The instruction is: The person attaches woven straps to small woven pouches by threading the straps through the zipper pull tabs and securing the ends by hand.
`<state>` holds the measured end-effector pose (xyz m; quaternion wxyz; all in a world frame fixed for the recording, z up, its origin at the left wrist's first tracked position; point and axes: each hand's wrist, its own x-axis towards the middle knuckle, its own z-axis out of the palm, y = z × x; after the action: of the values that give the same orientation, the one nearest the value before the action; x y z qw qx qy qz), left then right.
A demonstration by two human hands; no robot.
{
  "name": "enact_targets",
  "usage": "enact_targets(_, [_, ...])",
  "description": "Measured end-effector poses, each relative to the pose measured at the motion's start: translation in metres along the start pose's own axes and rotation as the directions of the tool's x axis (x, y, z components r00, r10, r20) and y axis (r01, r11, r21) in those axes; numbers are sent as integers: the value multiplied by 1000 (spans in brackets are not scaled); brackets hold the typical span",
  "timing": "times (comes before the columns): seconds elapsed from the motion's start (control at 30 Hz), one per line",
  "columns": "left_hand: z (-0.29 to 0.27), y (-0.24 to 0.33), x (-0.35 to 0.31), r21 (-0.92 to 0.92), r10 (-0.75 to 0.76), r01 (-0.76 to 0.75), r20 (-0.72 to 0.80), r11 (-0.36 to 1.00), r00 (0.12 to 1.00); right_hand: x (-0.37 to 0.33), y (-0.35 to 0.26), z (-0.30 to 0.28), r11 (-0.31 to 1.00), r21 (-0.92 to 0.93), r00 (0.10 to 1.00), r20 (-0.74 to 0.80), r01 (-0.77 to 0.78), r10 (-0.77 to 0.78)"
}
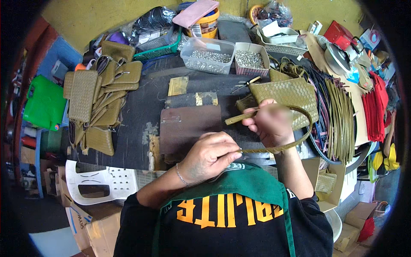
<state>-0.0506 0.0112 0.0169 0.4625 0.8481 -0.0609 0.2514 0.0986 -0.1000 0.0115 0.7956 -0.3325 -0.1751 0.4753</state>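
An olive-green strap curves in a wide loop between my two hands, in front of my chest. My left hand is closed, with one narrow end pinched between thumb and fingers. The strap's other, flat end sticks out leftward from my right hand, whose fingers are closed round it; some of that grip is blurred. Behind the right hand lies an olive woven pouch. A brown flat sheet rests on the dark worktable, just beyond my left hand.
Olive woven pouches are piled at the left. Metal fittings fill a clear plastic box and a small box at the back. A thin tool lies near the pouch. Bundled olive strips hang at the right, near red fabric.
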Motion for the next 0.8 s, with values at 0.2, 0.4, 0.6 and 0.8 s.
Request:
enact_targets(0.2, [-5,0,-6,110,-48,47,11,993,999,-13,11,-2,988,-151,999,40,-24,31])
enact_targets(0.4, [-9,0,-13,408,-6,-8,32,913,999,-38,26,8,947,-272,984,92,173,-153])
enact_targets(0.6, [-9,-1,-15,477,25,-43,44,878,999,-43,38,8,915,-336,974,75,225,-212])
enact_targets(0.8, [-11,-2,-14,463,18,-32,34,886,999,-43,42,5,922,-287,964,123,262,-236])
